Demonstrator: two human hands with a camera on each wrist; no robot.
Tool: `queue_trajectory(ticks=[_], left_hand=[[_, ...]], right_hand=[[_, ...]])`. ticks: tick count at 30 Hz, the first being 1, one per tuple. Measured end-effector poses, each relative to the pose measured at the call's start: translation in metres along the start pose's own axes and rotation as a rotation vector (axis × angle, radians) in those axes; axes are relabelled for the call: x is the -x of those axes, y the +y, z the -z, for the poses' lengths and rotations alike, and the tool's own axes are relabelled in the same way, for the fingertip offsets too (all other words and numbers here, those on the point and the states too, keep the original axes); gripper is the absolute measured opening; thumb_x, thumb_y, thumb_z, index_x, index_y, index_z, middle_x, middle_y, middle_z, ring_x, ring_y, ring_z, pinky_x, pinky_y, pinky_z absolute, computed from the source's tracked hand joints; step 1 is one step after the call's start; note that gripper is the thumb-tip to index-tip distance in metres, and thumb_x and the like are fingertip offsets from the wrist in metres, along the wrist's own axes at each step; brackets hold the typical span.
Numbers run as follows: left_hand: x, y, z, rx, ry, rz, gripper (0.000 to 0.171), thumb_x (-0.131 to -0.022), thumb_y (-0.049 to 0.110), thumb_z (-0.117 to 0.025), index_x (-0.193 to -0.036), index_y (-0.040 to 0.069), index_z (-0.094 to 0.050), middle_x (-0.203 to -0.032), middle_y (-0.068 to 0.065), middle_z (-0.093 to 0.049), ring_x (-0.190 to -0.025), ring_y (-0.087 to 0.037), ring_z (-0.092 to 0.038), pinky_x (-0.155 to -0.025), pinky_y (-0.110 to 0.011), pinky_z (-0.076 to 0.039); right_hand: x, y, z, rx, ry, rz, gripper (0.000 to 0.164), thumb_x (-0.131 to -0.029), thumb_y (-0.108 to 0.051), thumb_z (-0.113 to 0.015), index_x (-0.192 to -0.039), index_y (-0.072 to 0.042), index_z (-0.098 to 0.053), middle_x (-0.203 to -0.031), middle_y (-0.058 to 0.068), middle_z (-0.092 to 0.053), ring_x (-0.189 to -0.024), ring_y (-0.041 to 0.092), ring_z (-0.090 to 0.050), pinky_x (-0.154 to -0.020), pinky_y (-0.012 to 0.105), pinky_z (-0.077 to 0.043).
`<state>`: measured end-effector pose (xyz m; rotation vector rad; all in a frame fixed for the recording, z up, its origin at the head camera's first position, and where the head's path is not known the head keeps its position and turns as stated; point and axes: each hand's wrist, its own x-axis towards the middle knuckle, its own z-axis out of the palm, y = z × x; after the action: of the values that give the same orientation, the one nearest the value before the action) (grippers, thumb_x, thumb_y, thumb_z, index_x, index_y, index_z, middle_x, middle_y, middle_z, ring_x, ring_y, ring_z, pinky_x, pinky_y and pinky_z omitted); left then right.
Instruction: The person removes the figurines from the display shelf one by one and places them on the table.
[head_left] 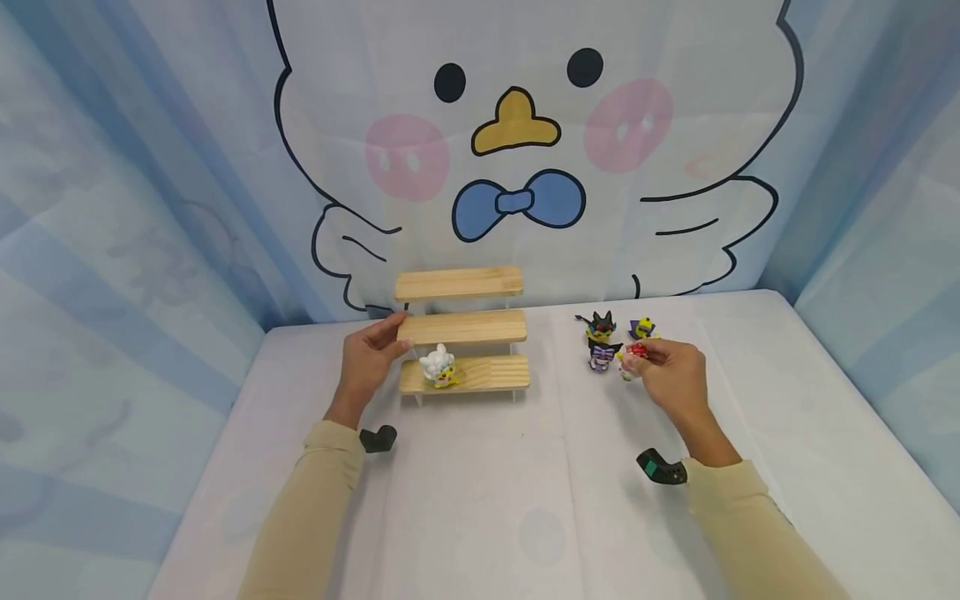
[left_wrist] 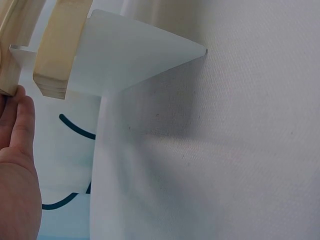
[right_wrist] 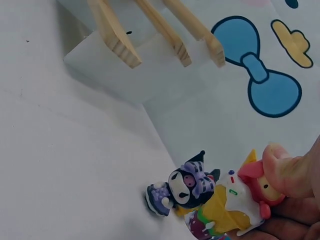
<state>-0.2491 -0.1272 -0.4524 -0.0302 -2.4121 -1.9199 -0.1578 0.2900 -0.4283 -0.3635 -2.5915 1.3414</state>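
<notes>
My right hand (head_left: 678, 379) pinches a small figurine (right_wrist: 237, 197) by its pink-red head, thumb on top; its body is white, yellow and green. In the head view this figurine hangs close beside a black-and-purple figurine (head_left: 600, 358). At the left end of a three-tier wooden shelf (head_left: 462, 327), my left hand (head_left: 367, 358) grips the middle plank between thumb and fingers. The left wrist view shows fingertips of that hand (left_wrist: 17, 155) against a plank's end. On the lowest plank, toward its left, sits a white-topped figurine with a yellow body (head_left: 438, 367).
Behind the black-and-purple figurine stands a dark-eared yellow figurine (head_left: 600, 325), with a purple-and-yellow one (head_left: 642, 327) to its right. Everything rests on a white-covered table (head_left: 480, 500). A curtain printed with a cartoon bird (head_left: 517, 200) hangs right behind the shelf.
</notes>
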Motion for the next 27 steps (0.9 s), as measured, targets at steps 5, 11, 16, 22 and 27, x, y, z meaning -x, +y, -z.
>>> queue_trajectory(ticks=[5,11,16,22,27], left_hand=[[0.001,0.002,0.0,0.004,0.002,0.007,0.051,-0.093,-0.003,-0.074,-0.142,0.009,-0.065,-0.15,-0.01,-0.062,-0.143,-0.025,-0.056,-0.109,-0.029,-0.054],[0.0,0.001,0.0,-0.01,-0.001,0.026,0.051,-0.094,-0.001,-0.073,-0.143,0.012,-0.064,-0.151,-0.009,-0.061,-0.143,-0.023,-0.057,-0.111,-0.031,-0.053],[-0.001,0.002,0.0,-0.022,-0.002,0.037,0.051,-0.095,0.0,-0.073,-0.143,0.013,-0.064,-0.151,-0.008,-0.061,-0.143,-0.023,-0.057,-0.111,-0.033,-0.054],[-0.001,0.002,0.0,-0.022,-0.004,0.033,0.05,-0.095,0.0,-0.073,-0.143,0.013,-0.065,-0.151,-0.008,-0.061,-0.142,-0.023,-0.058,-0.111,-0.033,-0.053],[-0.001,0.002,0.0,-0.028,-0.004,0.033,0.05,-0.095,0.0,-0.073,-0.143,0.013,-0.064,-0.151,-0.008,-0.061,-0.142,-0.023,-0.058,-0.112,-0.033,-0.053]], right_hand=[[-0.001,0.002,0.001,0.006,0.0,-0.032,0.034,-0.098,-0.01,-0.073,-0.127,0.009,-0.07,-0.118,0.029,-0.074,-0.102,0.036,-0.076,-0.062,0.003,-0.05],[-0.003,0.006,0.004,0.004,0.004,-0.051,0.035,-0.098,-0.011,-0.073,-0.127,0.009,-0.07,-0.117,0.028,-0.075,-0.098,0.03,-0.077,-0.061,0.004,-0.051],[-0.004,0.009,0.006,0.002,0.002,-0.067,0.037,-0.098,-0.011,-0.073,-0.128,0.008,-0.069,-0.118,0.028,-0.075,-0.093,0.021,-0.077,-0.061,0.005,-0.052],[-0.006,0.012,0.008,0.013,0.008,-0.066,0.038,-0.098,-0.011,-0.073,-0.129,0.009,-0.068,-0.119,0.029,-0.074,-0.093,0.023,-0.077,-0.061,0.005,-0.052],[-0.007,0.014,0.009,0.017,0.005,-0.074,0.04,-0.098,-0.011,-0.072,-0.132,0.01,-0.066,-0.123,0.03,-0.072,-0.108,0.038,-0.075,-0.062,0.002,-0.051]])
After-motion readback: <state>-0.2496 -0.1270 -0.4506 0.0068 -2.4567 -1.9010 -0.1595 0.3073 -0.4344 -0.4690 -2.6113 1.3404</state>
